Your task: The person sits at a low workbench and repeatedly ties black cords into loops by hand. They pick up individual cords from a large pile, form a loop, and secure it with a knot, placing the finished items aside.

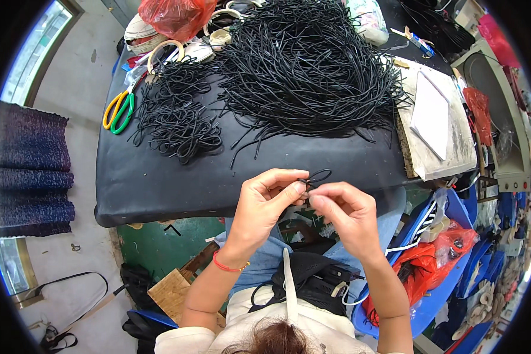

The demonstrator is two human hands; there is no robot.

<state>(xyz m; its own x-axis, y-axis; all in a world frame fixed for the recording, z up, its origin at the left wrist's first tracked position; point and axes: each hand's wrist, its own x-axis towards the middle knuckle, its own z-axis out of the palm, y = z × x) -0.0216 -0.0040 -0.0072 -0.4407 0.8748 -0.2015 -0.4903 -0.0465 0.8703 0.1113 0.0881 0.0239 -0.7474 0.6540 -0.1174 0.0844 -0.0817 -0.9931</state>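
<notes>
My left hand (268, 197) pinches a thin black cord (321, 173) between thumb and forefinger, just in front of the table's near edge. A small loop of that cord stands up to the right of the fingertips. Close beside it, my right hand (349, 213) has its thumb and forefinger pressed together on the same cord, next to the left thumb. The fingers hide the cord's lower part. Beyond my hands, a large heap of loose black cords (312, 71) covers the table (159, 183). To its left lies a smaller pile of looped black cords (186, 127).
Scissors (119, 112) with yellow and green handles lie at the table's left edge. Rolls of tape and a red plastic bag (177, 15) sit at the far left. On the right is a board with a white sheet (430, 115); below it stands a blue bin (454, 265) with red bags.
</notes>
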